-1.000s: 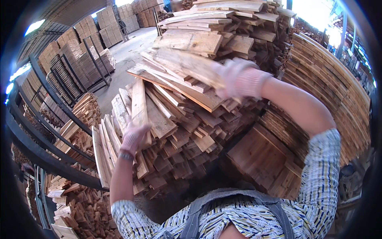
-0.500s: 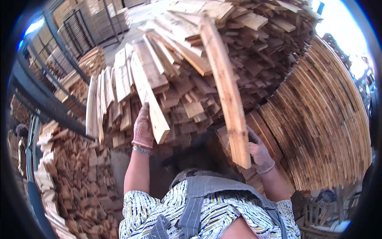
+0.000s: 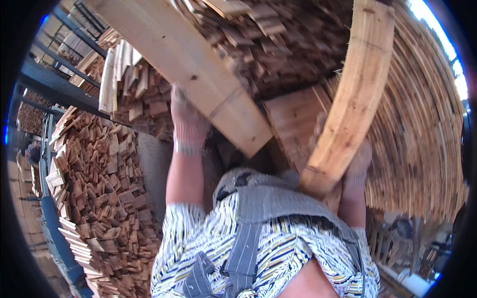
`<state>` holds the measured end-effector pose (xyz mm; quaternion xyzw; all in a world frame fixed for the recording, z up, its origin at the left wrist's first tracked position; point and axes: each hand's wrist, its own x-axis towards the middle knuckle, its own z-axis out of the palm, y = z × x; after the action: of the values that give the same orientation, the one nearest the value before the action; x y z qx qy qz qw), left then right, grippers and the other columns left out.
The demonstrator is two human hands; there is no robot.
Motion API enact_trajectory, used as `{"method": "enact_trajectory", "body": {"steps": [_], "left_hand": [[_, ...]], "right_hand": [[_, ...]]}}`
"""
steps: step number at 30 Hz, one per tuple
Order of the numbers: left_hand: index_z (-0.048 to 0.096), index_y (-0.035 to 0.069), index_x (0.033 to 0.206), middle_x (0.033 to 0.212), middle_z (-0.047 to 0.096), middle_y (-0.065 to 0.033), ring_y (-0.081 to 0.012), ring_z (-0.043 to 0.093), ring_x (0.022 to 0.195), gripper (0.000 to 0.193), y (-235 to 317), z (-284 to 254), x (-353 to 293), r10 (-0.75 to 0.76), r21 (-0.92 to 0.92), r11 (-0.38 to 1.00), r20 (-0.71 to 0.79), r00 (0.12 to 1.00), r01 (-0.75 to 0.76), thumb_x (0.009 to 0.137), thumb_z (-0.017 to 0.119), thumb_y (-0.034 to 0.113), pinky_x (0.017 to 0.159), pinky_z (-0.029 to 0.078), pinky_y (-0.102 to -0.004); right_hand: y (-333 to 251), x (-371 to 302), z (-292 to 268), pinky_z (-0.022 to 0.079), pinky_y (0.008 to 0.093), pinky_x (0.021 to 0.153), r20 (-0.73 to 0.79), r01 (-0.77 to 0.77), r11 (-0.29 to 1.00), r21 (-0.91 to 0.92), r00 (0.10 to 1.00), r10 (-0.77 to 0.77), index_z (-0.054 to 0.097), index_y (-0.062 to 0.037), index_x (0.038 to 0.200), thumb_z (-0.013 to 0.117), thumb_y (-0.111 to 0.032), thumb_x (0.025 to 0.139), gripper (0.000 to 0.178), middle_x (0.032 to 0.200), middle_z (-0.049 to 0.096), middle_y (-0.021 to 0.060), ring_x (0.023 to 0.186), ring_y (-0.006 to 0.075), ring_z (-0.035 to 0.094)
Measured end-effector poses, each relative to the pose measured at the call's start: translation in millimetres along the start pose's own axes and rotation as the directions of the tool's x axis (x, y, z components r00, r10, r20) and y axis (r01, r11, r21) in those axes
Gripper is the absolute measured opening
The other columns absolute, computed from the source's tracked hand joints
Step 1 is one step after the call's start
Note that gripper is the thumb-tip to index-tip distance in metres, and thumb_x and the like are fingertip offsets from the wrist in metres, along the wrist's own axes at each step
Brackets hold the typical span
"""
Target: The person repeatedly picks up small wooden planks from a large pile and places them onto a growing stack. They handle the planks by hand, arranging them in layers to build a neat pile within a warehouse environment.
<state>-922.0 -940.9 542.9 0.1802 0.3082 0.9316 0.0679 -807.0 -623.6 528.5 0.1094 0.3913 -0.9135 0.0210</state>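
Both my hands are in knitted work gloves, smeared by motion. My left hand (image 3: 187,121) grips the left edge of a pale wooden board (image 3: 198,82), whose broad knotty face slants from the upper left down toward my waist. Its thumb side is hidden by the board. My right hand (image 3: 358,159) holds a second, more orange wooden board (image 3: 355,99) from behind and its right side. Fingertips show faintly at that board's left edge. This board tilts, its near end close to my apron (image 3: 278,203) and its far end at the top right.
A big pile of loose boards (image 3: 278,59) lies ahead. Boards stacked in long rows (image 3: 417,129) stand on the right. Short wood pieces (image 3: 109,184) fill a heap at the left, beside dark metal bars (image 3: 59,87) and a blue post (image 3: 57,233).
Both boards have come nearer to my body. The left one has swung to show its broad face, and the right one now leans toward the upper right. The view has tipped downward.
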Motion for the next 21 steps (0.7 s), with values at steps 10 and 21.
{"method": "enact_trajectory", "body": {"steps": [10, 21], "left_hand": [[0.042, -0.002, 0.145, 0.124, 0.062, -0.0142, -0.0251, 0.061, 0.113, 0.084, -157.8, 22.8, 58.7, -0.571, 0.648, 0.681, 0.178, 0.801, 0.341, 0.077, 0.086, 0.02, 0.1, 0.052, -0.0406], [0.03, 0.009, 0.156, 0.148, 0.047, -0.0151, -0.0347, 0.038, 0.139, 0.119, -422.6, -72.6, 40.9, -0.971, 0.608, -0.037, 0.167, 0.173, -0.793, 0.062, 0.087, 0.057, 0.119, 0.023, -0.0484]], "right_hand": [[-16.4, -51.8, -199.7, 0.05, 0.0404, 0.099, -0.343, -0.212, 0.339, -0.917, 0.852, -0.396, 0.044, -0.0033, 0.149, 0.074, -0.033, 0.087, 0.075, 0.124, 0.065, 0.0225, 0.115, 0.0338, 0.063], [163.0, -182.6, -374.4, 0.048, 0.0495, 0.101, -0.753, -0.808, -0.022, -0.588, 0.558, -0.349, 0.043, -0.0218, 0.15, 0.079, -0.038, 0.075, 0.084, 0.129, 0.058, 0.022, 0.119, 0.0438, 0.057]]}}
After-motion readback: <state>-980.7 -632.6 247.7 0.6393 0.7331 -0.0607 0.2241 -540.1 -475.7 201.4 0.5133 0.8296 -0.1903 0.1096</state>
